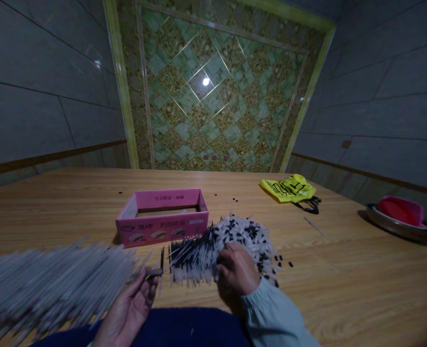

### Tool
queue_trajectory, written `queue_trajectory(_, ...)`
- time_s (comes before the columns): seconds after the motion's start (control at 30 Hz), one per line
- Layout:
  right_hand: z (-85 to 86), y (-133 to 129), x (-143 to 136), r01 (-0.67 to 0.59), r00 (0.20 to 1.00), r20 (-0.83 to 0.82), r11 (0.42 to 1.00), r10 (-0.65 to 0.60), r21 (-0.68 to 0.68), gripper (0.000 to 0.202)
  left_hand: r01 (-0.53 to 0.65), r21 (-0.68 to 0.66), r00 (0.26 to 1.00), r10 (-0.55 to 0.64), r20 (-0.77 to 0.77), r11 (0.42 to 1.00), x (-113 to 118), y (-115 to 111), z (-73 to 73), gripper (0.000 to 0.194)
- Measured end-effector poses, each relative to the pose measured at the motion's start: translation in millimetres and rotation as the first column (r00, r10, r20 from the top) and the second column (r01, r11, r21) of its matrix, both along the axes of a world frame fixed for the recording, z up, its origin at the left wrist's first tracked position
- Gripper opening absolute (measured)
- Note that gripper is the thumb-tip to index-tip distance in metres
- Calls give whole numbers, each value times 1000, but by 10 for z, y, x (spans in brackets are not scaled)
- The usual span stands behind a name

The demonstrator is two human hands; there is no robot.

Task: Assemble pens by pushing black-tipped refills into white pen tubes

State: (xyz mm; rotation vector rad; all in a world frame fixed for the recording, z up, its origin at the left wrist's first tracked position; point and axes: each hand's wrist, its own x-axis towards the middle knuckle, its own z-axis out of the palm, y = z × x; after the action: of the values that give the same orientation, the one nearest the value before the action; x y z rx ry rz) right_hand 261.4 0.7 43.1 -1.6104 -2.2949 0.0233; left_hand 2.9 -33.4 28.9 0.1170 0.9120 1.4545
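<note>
My left hand is closed, thumb against fingers, around a slim dark-ended pen piece that points right. Left of it lies a wide heap of clear pen barrels. My right hand is at the front of a pile of small clear and black pen caps, its fingers curled together. Whatever those fingers hold is mostly hidden; a pale bit shows below them. Thin dark-tipped pen refills lie between the hands, beside the caps.
A pink open-topped cardboard box stands behind the refills. Loose black caps lie to the right of the pile. Farther right are a single clear tube, a yellow bag and a metal pan with red and pink plastic dishes.
</note>
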Motion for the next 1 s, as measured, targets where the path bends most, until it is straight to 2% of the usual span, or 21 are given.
queue_trajectory(0.1,-65,-44,-143,-106,994,-7,994,106,14,10,-4,-18,1000,4,-2,1000,6,2,13,18)
queue_trajectory(0.17,-110,-60,-206,-117,993,-2,993,117,27,9,5,-31,1000,-5,-5,1000,9,1,26,17)
queue_trajectory(0.37,-149,-40,-200,-34,998,-44,998,37,56,11,-1,-19,1000,1,-12,1000,18,-9,51,22)
queue_trajectory(0.57,-5,29,-20,86,996,-21,993,-85,75,14,7,0,1000,-7,-9,1000,32,-15,75,18)
queue_trajectory(0.67,113,38,145,153,986,77,988,-151,-17,13,4,-2,1000,-5,-17,1000,30,-19,67,19)
queue_trajectory(0.8,212,-15,277,119,975,208,967,-71,-224,15,10,-9,1000,-10,-27,1000,27,-22,50,21)
queue_trajectory(1.0,154,-54,217,94,956,294,944,4,-317,28,26,-17,999,-27,-20,1000,4,-7,27,21)
